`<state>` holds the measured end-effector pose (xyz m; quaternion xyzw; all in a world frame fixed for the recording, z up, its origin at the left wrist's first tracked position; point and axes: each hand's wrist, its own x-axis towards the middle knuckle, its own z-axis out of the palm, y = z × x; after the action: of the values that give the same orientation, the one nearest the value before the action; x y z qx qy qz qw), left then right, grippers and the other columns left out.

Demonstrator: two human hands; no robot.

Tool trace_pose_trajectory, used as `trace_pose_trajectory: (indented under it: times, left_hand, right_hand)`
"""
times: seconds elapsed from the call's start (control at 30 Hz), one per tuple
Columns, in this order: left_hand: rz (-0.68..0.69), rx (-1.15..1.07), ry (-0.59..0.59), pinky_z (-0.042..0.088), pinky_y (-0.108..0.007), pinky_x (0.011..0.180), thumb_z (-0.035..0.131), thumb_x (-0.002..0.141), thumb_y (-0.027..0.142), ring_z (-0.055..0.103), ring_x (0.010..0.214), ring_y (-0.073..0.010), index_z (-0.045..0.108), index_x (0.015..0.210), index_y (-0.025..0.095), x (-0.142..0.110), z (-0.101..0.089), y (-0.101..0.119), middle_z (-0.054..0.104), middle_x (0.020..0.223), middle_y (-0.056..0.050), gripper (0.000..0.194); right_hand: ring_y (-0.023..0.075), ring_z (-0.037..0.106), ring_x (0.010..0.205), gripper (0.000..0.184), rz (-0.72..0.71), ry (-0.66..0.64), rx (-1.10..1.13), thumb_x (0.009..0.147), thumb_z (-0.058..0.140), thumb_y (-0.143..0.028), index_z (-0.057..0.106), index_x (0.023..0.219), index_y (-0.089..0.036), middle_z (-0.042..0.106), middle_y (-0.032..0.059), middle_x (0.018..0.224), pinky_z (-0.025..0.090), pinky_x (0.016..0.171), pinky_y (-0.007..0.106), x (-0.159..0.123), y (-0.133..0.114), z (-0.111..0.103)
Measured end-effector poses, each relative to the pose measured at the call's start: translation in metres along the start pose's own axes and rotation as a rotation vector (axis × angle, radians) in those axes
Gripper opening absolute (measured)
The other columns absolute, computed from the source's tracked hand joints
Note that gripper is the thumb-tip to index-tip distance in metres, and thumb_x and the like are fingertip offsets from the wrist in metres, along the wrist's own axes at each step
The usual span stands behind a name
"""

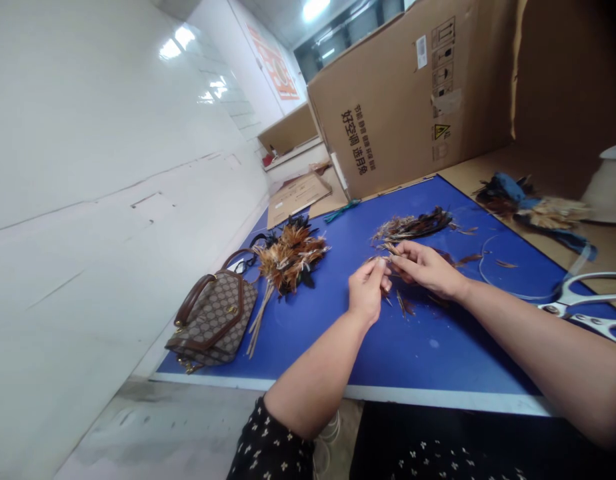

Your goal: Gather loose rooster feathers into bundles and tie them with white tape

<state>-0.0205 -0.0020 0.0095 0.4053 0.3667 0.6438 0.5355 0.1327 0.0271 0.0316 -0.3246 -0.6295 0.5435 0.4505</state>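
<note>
My left hand and my right hand meet above the blue tabletop, fingertips almost touching. Both pinch small brown feathers, whose tips poke out around the fingers; how many there are is hidden. Just beyond the hands lies a pile of dark and brown feathers. Loose feathers are scattered beneath and to the right of the hands. Off to the left, a large bunch of orange-brown and black feathers rests on the table near thin pale sticks.
A brown patterned handbag stands at the left by the white wall. White-handled scissors lie at the right, near a blue-tied feather bundle. A big cardboard box rises behind the table. Green ties lie at the back edge.
</note>
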Motion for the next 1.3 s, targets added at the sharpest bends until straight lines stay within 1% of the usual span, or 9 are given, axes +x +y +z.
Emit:
trace_pose_trajectory:
  times: [0.3, 0.47, 0.57, 0.8, 0.93, 1.0, 1.13, 1.23, 1.3]
  left_hand:
    - [0.023, -0.014, 0.012, 0.036, -0.022, 0.053, 0.090, 0.079, 0.042, 0.045, 0.056, -0.0035, 0.079, 0.097, 0.010, 0.000, 0.001, 0.002, 0.059, 0.077, 0.000, 0.038]
    - [-0.011, -0.074, 0.082, 0.035, -0.022, 0.052, 0.093, 0.074, 0.042, 0.046, 0.054, -0.0037, 0.078, 0.097, 0.010, 0.002, 0.001, 0.009, 0.061, 0.076, 0.000, 0.043]
    - [-0.037, -0.114, 0.080, 0.036, -0.023, 0.053, 0.094, 0.072, 0.043, 0.047, 0.054, -0.0041, 0.078, 0.100, 0.010, 0.002, 0.002, 0.011, 0.061, 0.076, 0.000, 0.046]
    - [-0.075, -0.105, 0.016, 0.035, -0.023, 0.055, 0.093, 0.075, 0.044, 0.045, 0.057, -0.0055, 0.078, 0.102, 0.010, -0.002, 0.005, 0.011, 0.055, 0.070, 0.003, 0.045]
    - [-0.056, -0.069, 0.027, 0.037, -0.023, 0.058, 0.091, 0.076, 0.046, 0.050, 0.060, -0.0077, 0.077, 0.095, 0.012, 0.000, 0.001, 0.010, 0.060, 0.070, 0.002, 0.041]
    - [-0.006, -0.066, 0.074, 0.044, -0.024, 0.066, 0.092, 0.076, 0.046, 0.058, 0.068, -0.0096, 0.077, 0.091, 0.012, 0.002, -0.001, 0.010, 0.067, 0.078, -0.001, 0.040]
    - [0.064, -0.059, 0.161, 0.051, -0.028, 0.084, 0.091, 0.075, 0.048, 0.067, 0.082, -0.0133, 0.076, 0.089, 0.012, 0.007, -0.005, 0.011, 0.074, 0.091, -0.006, 0.042]
    - [0.021, -0.082, 0.128, 0.053, -0.030, 0.080, 0.091, 0.076, 0.049, 0.068, 0.075, -0.0139, 0.073, 0.092, 0.013, 0.007, -0.006, 0.013, 0.072, 0.085, -0.005, 0.044]
    - [-0.004, -0.101, 0.080, 0.051, -0.028, 0.071, 0.091, 0.076, 0.047, 0.062, 0.065, -0.0107, 0.072, 0.094, 0.013, 0.005, -0.004, 0.012, 0.068, 0.078, -0.001, 0.043]
  right_hand:
    - [0.0118, 0.048, 0.057, 0.054, -0.034, -0.035, -0.031, 0.085, 0.072, -0.072, 0.056, 0.086, -0.021, 0.059, -0.0021, 0.066, 0.036, 0.055, 0.027, -0.003, -0.003, 0.007]
    - [0.0119, 0.047, 0.059, 0.049, -0.021, -0.027, -0.065, 0.086, 0.073, -0.067, 0.057, 0.084, -0.020, 0.058, -0.0025, 0.067, 0.036, 0.057, 0.028, -0.002, 0.004, 0.004]
    - [0.0122, 0.048, 0.060, 0.047, -0.031, -0.012, -0.066, 0.087, 0.073, -0.064, 0.057, 0.082, -0.020, 0.058, -0.0027, 0.066, 0.037, 0.058, 0.028, -0.001, 0.006, 0.004]
    - [0.0205, 0.068, 0.072, 0.047, -0.042, -0.064, -0.002, 0.087, 0.072, -0.067, 0.056, 0.083, -0.023, 0.074, 0.0048, 0.077, 0.052, 0.071, 0.034, -0.003, -0.004, 0.012]
    - [0.0153, 0.058, 0.062, 0.047, -0.034, -0.056, -0.064, 0.089, 0.069, -0.067, 0.059, 0.082, -0.021, 0.071, 0.0028, 0.073, 0.046, 0.062, 0.030, -0.004, -0.003, 0.008]
    - [0.0135, 0.052, 0.058, 0.049, -0.018, -0.014, -0.093, 0.090, 0.066, -0.068, 0.061, 0.082, -0.020, 0.067, 0.0014, 0.070, 0.042, 0.058, 0.029, -0.003, 0.000, 0.004]
    - [0.0147, 0.052, 0.060, 0.053, 0.032, 0.057, -0.128, 0.087, 0.066, -0.073, 0.064, 0.084, -0.020, 0.065, 0.0011, 0.071, 0.041, 0.056, 0.029, 0.000, 0.006, -0.002]
    - [0.0131, 0.047, 0.060, 0.057, 0.040, 0.060, -0.145, 0.086, 0.065, -0.076, 0.061, 0.079, -0.020, 0.060, -0.0005, 0.069, 0.037, 0.056, 0.028, 0.002, 0.009, -0.004]
    - [0.0117, 0.042, 0.058, 0.061, 0.050, 0.040, -0.140, 0.089, 0.061, -0.078, 0.057, 0.074, -0.020, 0.055, -0.0016, 0.065, 0.035, 0.056, 0.028, 0.002, 0.010, -0.004]
